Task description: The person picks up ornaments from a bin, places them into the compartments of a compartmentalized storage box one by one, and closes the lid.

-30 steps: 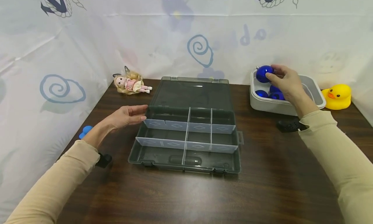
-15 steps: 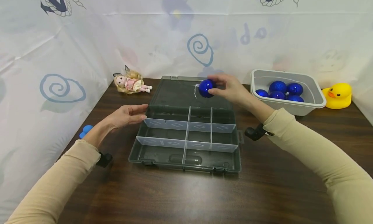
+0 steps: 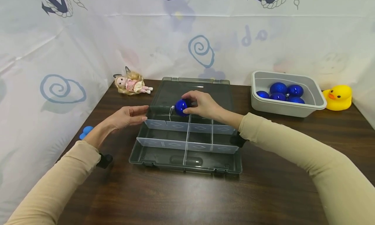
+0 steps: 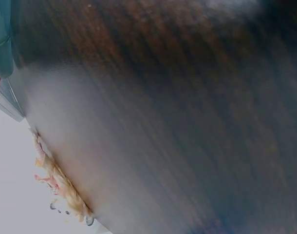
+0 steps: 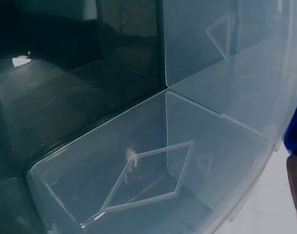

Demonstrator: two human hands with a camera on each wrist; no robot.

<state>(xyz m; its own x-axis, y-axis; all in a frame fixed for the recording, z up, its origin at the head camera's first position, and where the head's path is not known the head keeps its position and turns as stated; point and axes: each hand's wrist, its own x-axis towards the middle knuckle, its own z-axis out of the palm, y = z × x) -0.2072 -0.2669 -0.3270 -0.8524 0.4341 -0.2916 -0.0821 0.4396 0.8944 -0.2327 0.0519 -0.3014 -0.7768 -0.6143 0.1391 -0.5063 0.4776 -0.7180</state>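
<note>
In the head view my right hand (image 3: 202, 105) pinches a shiny blue bauble (image 3: 180, 107) with a silver cap and a hanging loop. It holds the bauble above the back left compartment of a dark, see-through organizer box (image 3: 164, 156), whose lid (image 3: 202, 90) lies folded back. Fingers straight, my left hand (image 3: 129, 116) rests at the box's left edge. A piece of the blue bauble (image 5: 295, 129) and a fingertip show at the right edge of the right wrist view, beside the clear dividers (image 5: 148, 175). The left wrist view holds mostly dark tabletop (image 4: 163, 126).
At the back right, a light grey bin (image 3: 281, 111) contains several blue baubles (image 3: 278, 88), with a yellow rubber duck (image 3: 338, 98) beside it. A doll (image 3: 131, 85) lies at the back left. Near my left wrist is a small blue object (image 3: 86, 132), partly hidden.
My right hand has lifted the blue bauble from the grey bin and carried it left across the lid to above the back left compartment. My left hand has stayed put.
</note>
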